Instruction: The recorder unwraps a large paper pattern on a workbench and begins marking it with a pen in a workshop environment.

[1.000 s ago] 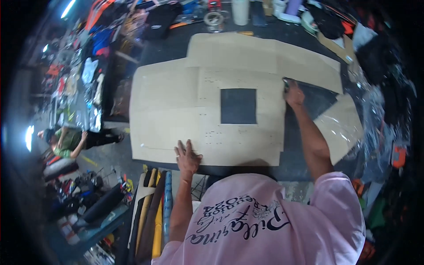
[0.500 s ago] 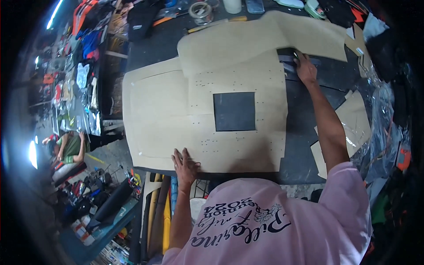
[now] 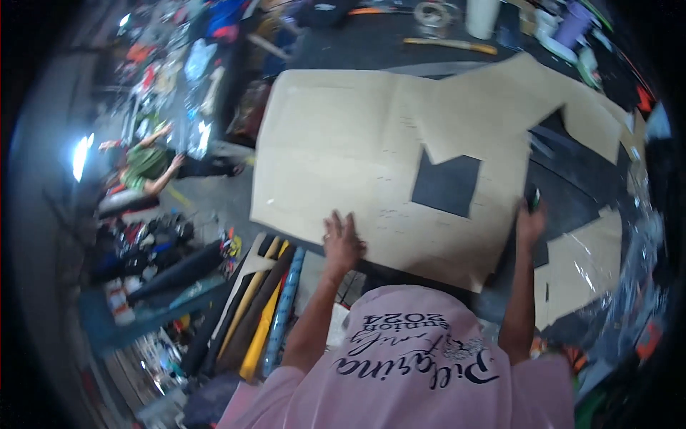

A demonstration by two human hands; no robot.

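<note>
A large tan cardboard-like sheet [image 3: 321,136] with small marks lies on the dark table. Through its square cutout [image 3: 451,187] dark surface shows. A second tan sheet [image 3: 500,107] overlaps its far right part, one pointed corner reaching over the cutout's edge. My left hand [image 3: 344,244] rests on the near edge of the large sheet, fingers spread. Beside that sheet's right edge, my right hand [image 3: 530,220] is closed around a small dark tool with a hint of green [image 3: 533,199]. Blur and the fingers hide what kind of tool it is.
Tan offcuts [image 3: 582,264] and clear plastic [image 3: 639,250] lie at the right. A wooden-handled tool [image 3: 450,46], a tape roll [image 3: 434,18] and a white container [image 3: 481,18] stand beyond. Material rolls [image 3: 261,314] lean at the near left; another person [image 3: 146,168] is farther left.
My right hand has come back from the upper sheet toward me, to the large sheet's right edge. The upper sheet now reaches the cutout. My left hand stays at the near edge; the view has shifted.
</note>
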